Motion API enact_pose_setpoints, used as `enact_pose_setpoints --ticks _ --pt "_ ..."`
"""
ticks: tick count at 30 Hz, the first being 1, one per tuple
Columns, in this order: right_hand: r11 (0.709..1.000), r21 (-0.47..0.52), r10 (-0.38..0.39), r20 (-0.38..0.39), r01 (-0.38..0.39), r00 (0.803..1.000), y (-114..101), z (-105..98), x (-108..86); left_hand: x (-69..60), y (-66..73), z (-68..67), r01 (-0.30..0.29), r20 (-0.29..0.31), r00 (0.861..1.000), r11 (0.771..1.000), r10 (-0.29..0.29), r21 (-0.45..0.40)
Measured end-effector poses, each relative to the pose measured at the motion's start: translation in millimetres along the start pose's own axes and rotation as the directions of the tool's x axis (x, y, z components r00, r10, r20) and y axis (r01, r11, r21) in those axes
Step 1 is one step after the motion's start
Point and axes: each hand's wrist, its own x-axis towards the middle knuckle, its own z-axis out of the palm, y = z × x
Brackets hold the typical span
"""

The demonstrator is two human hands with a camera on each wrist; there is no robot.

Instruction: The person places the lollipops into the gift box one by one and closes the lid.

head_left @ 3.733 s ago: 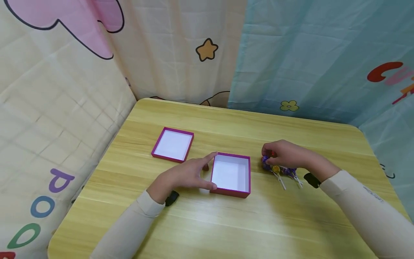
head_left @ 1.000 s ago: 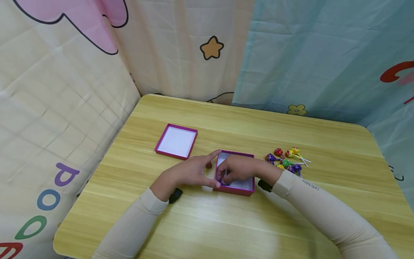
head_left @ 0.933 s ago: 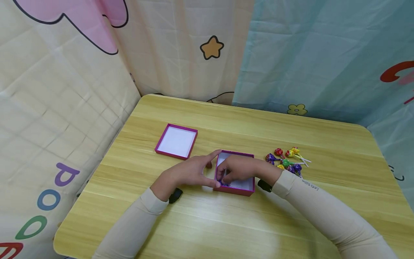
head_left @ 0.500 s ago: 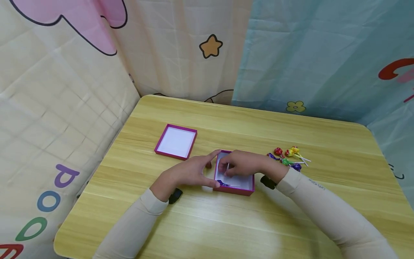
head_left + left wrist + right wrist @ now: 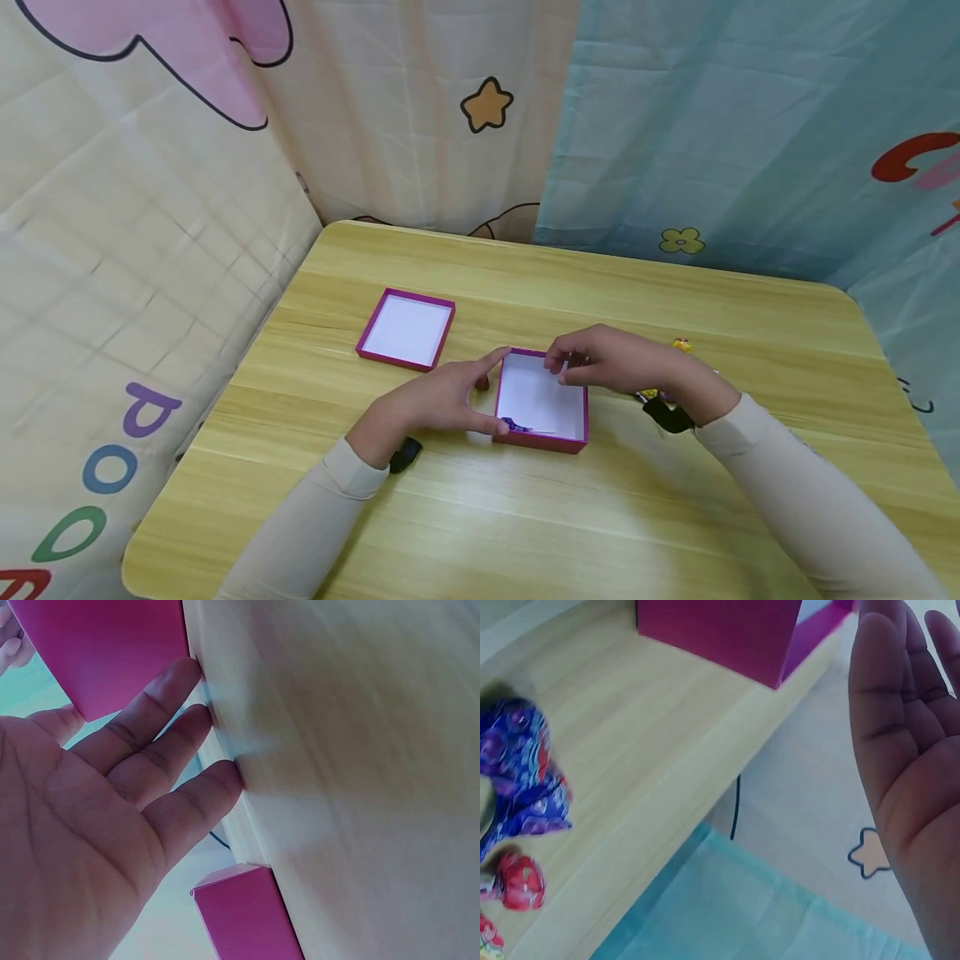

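A magenta box [image 5: 540, 446] with a white inside stands uncovered at the middle of the table. One purple-wrapped lollipop [image 5: 516, 425] lies in its near left corner. My left hand [image 5: 442, 398] spans the box's left side, thumb and forefinger at its two left corners. In the left wrist view its other fingers [image 5: 196, 799] reach down to the tabletop. My right hand [image 5: 611, 358] hovers over the box's far right part, fingers loosely bent and nothing between them. Several wrapped lollipops [image 5: 523, 881] lie right of the box, mostly hidden by the right forearm in the head view.
The box lid [image 5: 408, 329] lies inside up on the table, left of and behind the box. Printed curtains [image 5: 420, 125] hang along the table's back and left side. The wooden table [image 5: 480, 517] extends in front of the box.
My right hand brought a purple lollipop from the pile into the box and let it go. It has since risen and moved back to the right. The left hand stays at the box.
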Motion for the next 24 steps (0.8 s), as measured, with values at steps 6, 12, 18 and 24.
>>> enact_pose_setpoints --ticks 6,12,18,24 --pt "1.000 0.006 0.020 -0.061 -0.020 0.998 7 -6 -19.8 -0.2 -0.8 1.2 -0.002 -0.002 1.000 1.000 0.002 -0.008" --pt "0.999 0.014 0.047 -0.097 -0.046 0.994 15 -8 -36.7 -0.2 -1.3 1.8 -0.010 -0.006 1.000 1.000 0.010 -0.007" --pt "0.996 0.030 0.093 -0.106 -0.090 0.990 27 -6 -47.4 -0.6 -1.3 1.8 -0.007 -0.006 1.000 1.000 0.007 0.001" --pt "0.993 0.019 0.121 -0.116 -0.120 0.986 43 -5 -52.4 -0.8 -0.8 1.2 -0.010 -0.006 1.000 1.000 0.011 0.013"
